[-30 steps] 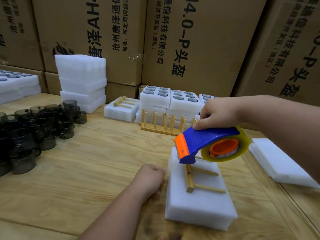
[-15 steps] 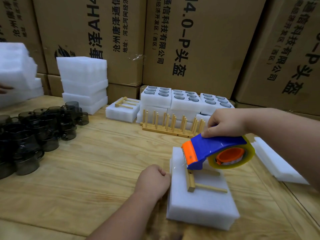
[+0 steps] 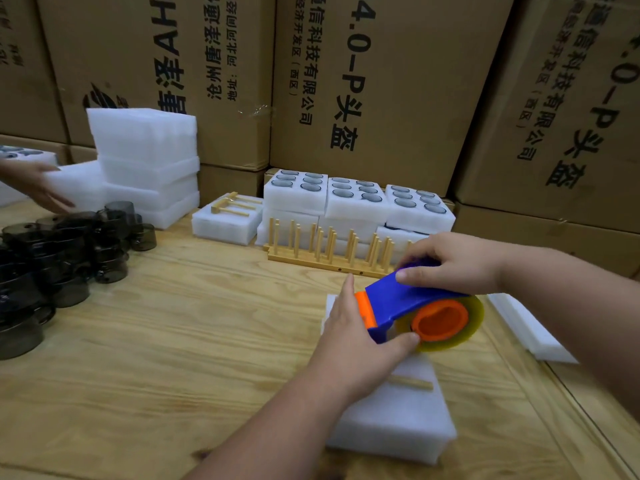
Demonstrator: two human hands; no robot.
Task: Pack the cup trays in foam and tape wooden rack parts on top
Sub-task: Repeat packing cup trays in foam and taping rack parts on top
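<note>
Two hands crowd one foam block at five o'clock on the table. My right hand grips the tape dispenser; my left hand, fingers straight, steadies its nose. Any jerk could knock the loose wooden rack part askew under the tape.

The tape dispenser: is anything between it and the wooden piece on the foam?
Yes. The left hand reaches in under the tape dispenser, covering most of the wooden rack part on the foam block.

Warehouse; stacked shipping cartons
</note>
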